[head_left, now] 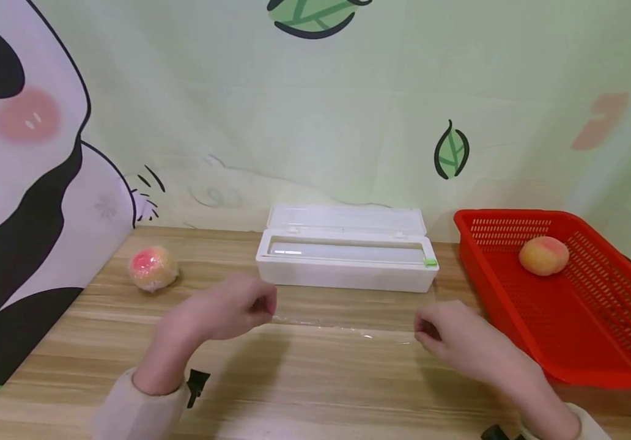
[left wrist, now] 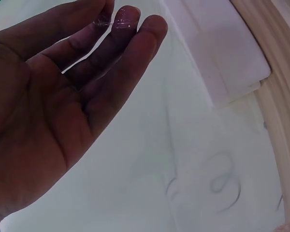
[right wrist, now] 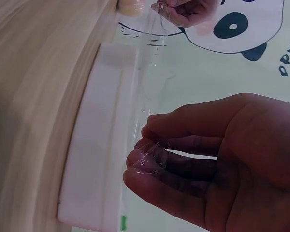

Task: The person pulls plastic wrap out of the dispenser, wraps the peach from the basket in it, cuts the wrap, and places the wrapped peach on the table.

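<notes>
2 hands, well apart, w/ a clear strip of cling film (head_left: 343, 328) held betw. them above the wood-grain table (head_left: 321, 403), on the near side of the white cling-film dispenser (head_left: 345, 278). L hand (head_left: 233, 308) pinches 1 end at its fingertips; its wrist view shows film lying across them, a bit crumpled. R hand (head_left: 455, 336) pinches the other end, film bunched at its tips too. To do this well: pull evenly L & R, hands level, grip just the edges so the sheet lies flat & doesn't stick to itself. Too hard a tug would prob. stretch or tear it.

Other stuff, L to R: shiny peach (head_left: 153, 267), apparently wrapped, on the table beyond L hand. Black clip-like bit (head_left: 197, 385) by the L cuff (head_left: 147, 406) might snag loose film. Dispenser sits mid-table, lid tipped back, green slide cutter (head_left: 430, 263) at its R end; it limits fwd room. Red plastic basket (head_left: 601, 377) stands near R hand w/ matte peach (head_left: 543, 255) inside, twd the back; its side wall is the main obstacle, so a wide R swing could bump it.
</notes>
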A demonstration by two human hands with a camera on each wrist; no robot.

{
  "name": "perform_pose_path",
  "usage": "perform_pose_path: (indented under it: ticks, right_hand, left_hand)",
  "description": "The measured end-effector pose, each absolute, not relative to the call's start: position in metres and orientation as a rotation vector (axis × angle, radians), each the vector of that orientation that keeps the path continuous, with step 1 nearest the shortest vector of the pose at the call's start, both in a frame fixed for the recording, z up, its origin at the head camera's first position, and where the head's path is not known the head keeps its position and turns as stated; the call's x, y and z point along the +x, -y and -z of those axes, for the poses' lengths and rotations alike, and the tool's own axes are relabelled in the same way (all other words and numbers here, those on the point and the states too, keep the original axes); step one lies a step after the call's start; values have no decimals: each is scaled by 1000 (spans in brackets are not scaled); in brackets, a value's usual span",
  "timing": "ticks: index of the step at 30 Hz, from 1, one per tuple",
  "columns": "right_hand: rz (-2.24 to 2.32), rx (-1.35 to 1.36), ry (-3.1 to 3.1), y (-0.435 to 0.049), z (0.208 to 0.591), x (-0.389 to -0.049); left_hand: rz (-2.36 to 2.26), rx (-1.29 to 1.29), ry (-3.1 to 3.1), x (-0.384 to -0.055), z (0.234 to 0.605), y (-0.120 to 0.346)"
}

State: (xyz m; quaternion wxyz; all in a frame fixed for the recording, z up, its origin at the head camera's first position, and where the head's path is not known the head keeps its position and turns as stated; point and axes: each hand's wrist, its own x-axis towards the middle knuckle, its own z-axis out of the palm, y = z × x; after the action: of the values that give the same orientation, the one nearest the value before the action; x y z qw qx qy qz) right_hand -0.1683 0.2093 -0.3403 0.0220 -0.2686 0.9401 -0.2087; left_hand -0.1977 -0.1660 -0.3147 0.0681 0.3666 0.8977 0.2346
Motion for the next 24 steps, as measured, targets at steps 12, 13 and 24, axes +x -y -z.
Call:
perform_pose_path:
  ticks: [12,13,24]
  right_hand:
    - [563,-916,-2840,-210,371,-177]
    - [561,-916,-2832,-210,372,-178]
    - [518,-823,-2729,-207,380,-183]
  left_hand:
    - [-563,1100,-2638,-209,337,159]
    - [-556,1098,-2637,-210,339,158]
    - [-530,1095,-2623,-219,351,154]
